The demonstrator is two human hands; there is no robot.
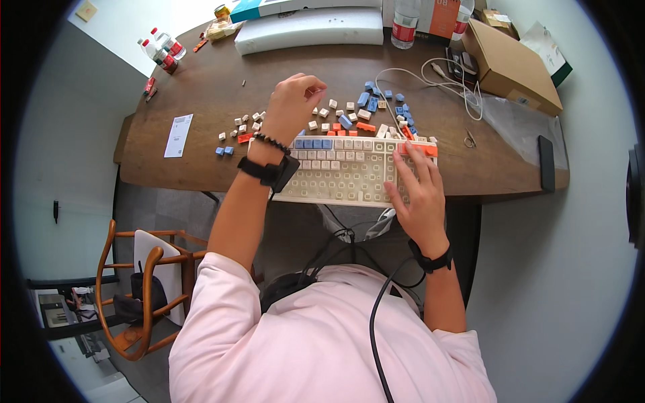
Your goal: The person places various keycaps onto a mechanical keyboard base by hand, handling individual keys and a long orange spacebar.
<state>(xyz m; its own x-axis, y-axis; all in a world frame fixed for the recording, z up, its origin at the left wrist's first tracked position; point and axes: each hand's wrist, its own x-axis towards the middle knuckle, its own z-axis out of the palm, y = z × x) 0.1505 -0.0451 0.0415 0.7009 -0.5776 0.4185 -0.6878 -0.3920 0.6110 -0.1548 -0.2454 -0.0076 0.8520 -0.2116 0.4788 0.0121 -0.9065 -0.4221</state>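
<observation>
A white keyboard (pixel 336 191) lies along the desk's near edge. Blue and white keycaps cover its upper rows, orange ones sit at its upper right, and the lower rows show bare sockets. My right hand (pixel 421 201) rests on the keyboard's right end, fingers stretched and apart. Above the loose keycaps, beyond the keyboard's left part, my left hand (pixel 290 106) is raised with its fingers curled together; what they hold, if anything, I cannot make out. White keycaps (pixel 350 106), blue keycaps (pixel 372 105) and orange keycaps (pixel 366 126) are scattered just behind the keyboard.
A white foam block (pixel 309 32) and bottles (pixel 404 25) stand at the back. On the right are a cardboard box (pixel 514 67), a white cable (pixel 437 82), a wire keycap puller (pixel 469 140) and a black phone (pixel 546 163). A white card (pixel 178 136) lies left; a wooden chair (pixel 151 289) stands below.
</observation>
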